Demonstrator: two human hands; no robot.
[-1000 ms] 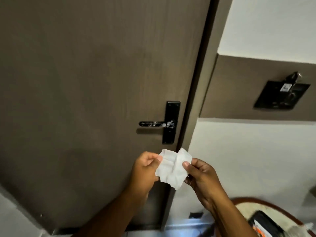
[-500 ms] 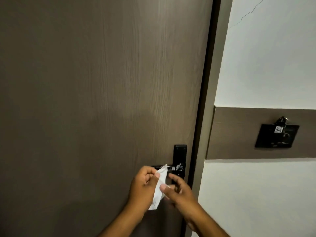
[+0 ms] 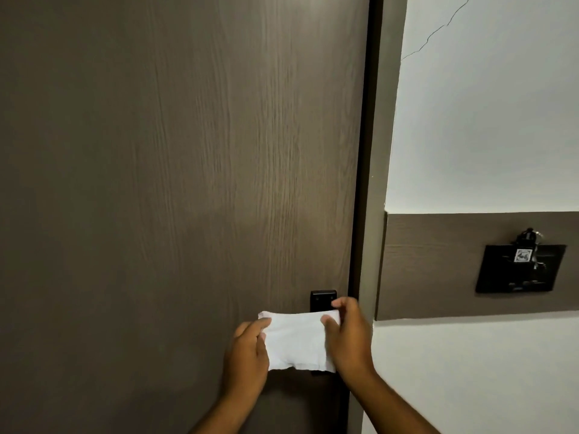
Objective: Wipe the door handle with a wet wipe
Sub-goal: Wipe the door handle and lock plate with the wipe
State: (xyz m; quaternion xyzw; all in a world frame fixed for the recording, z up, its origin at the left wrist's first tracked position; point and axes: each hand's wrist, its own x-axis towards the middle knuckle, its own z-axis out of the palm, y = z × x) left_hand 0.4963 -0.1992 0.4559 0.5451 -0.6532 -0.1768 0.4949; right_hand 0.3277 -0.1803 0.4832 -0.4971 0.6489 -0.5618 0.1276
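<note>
A white wet wipe (image 3: 297,341) is spread flat in front of the door handle, hiding the lever. Only the top of the black handle plate (image 3: 322,299) shows above the wipe, near the right edge of the brown wooden door (image 3: 175,198). My left hand (image 3: 249,355) pinches the wipe's left edge. My right hand (image 3: 347,336) pinches its upper right corner, thumb in front and fingers behind. Whether the wipe touches the lever is hidden.
The grey door frame (image 3: 376,151) runs down just right of the handle. On the right wall a brown panel (image 3: 438,264) carries a black card-holder plate (image 3: 520,267) with keys hanging from it. White wall lies above and below the panel.
My hands have pulled the wipe from a bunched strip into a wide open sheet and raised it over the handle lever. The view has tilted upward.
</note>
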